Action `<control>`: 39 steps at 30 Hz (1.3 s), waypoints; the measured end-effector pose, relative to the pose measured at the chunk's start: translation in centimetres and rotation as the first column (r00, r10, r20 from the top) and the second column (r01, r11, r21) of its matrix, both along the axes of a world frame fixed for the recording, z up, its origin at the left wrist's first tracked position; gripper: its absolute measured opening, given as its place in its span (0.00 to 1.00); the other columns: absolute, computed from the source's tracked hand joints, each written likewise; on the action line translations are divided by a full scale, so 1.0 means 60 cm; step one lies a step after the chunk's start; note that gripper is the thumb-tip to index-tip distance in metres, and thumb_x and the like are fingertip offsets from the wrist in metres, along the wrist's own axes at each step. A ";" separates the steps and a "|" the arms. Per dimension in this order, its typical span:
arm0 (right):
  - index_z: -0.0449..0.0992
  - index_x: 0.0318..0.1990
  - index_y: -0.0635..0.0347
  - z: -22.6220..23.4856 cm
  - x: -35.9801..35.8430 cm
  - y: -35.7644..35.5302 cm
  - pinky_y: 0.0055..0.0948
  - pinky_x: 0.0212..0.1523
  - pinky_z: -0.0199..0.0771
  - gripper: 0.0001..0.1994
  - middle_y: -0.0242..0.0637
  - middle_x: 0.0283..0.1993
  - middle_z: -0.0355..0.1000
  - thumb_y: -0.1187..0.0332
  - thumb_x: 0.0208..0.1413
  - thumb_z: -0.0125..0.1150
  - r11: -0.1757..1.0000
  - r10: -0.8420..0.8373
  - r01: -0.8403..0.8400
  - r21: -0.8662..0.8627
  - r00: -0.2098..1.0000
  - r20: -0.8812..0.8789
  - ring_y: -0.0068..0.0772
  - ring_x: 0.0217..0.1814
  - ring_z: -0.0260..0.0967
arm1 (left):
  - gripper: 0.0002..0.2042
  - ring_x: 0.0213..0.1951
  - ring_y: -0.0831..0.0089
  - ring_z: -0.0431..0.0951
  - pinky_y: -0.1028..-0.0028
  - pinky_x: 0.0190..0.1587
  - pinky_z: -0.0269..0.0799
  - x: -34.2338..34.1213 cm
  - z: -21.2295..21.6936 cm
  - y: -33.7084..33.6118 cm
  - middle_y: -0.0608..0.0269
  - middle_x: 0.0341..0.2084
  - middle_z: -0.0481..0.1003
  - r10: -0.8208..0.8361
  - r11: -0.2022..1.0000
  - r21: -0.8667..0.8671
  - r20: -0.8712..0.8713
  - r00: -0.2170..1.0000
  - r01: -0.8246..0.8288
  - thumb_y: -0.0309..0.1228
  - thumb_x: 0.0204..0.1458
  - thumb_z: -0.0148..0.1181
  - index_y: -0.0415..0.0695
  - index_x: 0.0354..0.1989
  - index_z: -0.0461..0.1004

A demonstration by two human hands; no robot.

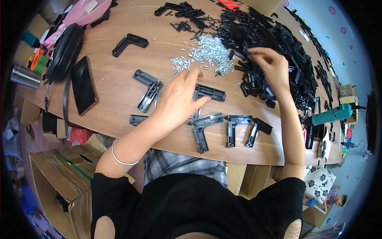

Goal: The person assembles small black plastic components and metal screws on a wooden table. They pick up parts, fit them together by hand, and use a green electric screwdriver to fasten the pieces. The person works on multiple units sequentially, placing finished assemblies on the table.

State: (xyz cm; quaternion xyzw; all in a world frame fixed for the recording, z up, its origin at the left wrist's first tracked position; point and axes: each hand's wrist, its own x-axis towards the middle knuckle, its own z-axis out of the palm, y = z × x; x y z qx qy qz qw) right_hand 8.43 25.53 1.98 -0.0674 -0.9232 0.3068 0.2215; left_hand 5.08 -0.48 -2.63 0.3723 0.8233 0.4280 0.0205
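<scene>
Part-picking seemed underway, the next move likely calling for careful seating: the right hand (274, 71) hung at the far-right black pile (295, 55), the left hand (177, 95) over the middle black housing (215, 94), each grip's hold impossible to tell.

On the table (113, 93), fasteners (211, 50) lie between phone (83, 85) and parts heap (266, 34).

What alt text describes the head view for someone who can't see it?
A person's left hand partly covers a black part on a wooden table; the right hand is at a heap of black pieces, beside small silver pins.
</scene>
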 end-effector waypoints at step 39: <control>0.59 0.52 0.70 0.018 0.325 0.189 0.26 0.46 0.67 0.27 0.41 0.42 0.69 0.72 0.47 0.67 0.740 -0.607 0.673 0.007 0.671 -0.426 0.29 0.41 0.68 | 0.12 0.32 0.63 0.74 0.68 0.37 0.70 -0.125 -0.004 -0.005 0.54 0.33 0.74 0.096 0.977 -0.164 -0.236 0.967 -0.137 0.30 0.43 0.64 0.38 0.35 0.74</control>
